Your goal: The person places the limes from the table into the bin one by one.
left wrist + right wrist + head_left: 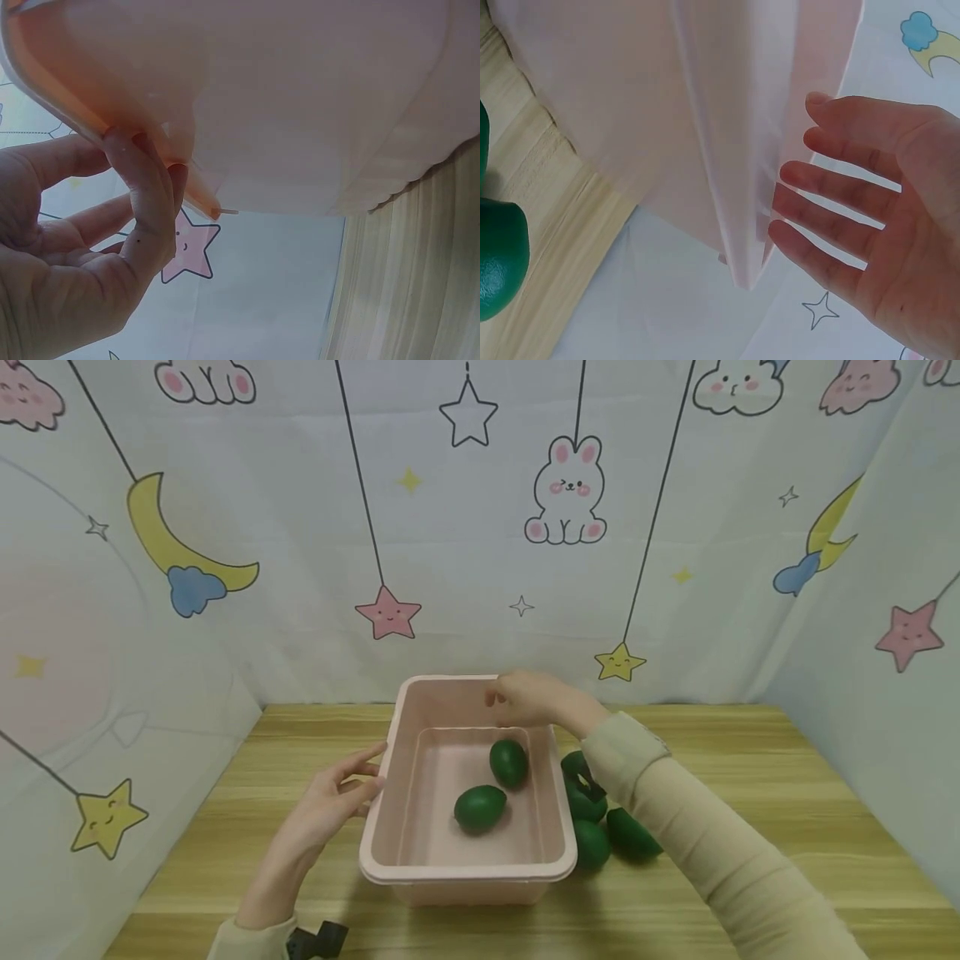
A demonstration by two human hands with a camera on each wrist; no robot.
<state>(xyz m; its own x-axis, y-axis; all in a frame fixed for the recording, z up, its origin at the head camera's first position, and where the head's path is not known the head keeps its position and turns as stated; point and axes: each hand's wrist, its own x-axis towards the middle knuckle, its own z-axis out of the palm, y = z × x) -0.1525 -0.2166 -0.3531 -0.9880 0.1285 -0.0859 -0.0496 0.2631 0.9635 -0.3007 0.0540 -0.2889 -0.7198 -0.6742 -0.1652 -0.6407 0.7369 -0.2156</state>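
Note:
A pale pink plastic bin [474, 893] stands on the table, with two smooth dark green oval fruits, one fruit [480, 808] nearer the middle and another fruit [508, 763] toward the right wall. My left hand [330, 802] touches the bin's left rim from outside, its fingertips and thumb right at the lip in the left wrist view. Over the far right corner of the bin reaches my right hand [532, 697], fingers bent down loosely inside the rim. In the right wrist view the right fingers [832, 187] are spread beside the rim and hold nothing.
Several more green fruits [591, 845] lie against the bin's right side, partly under the right forearm. The wooden table [285, 752] ends at a white cloth backdrop [465, 543] printed with stars, moons and a rabbit.

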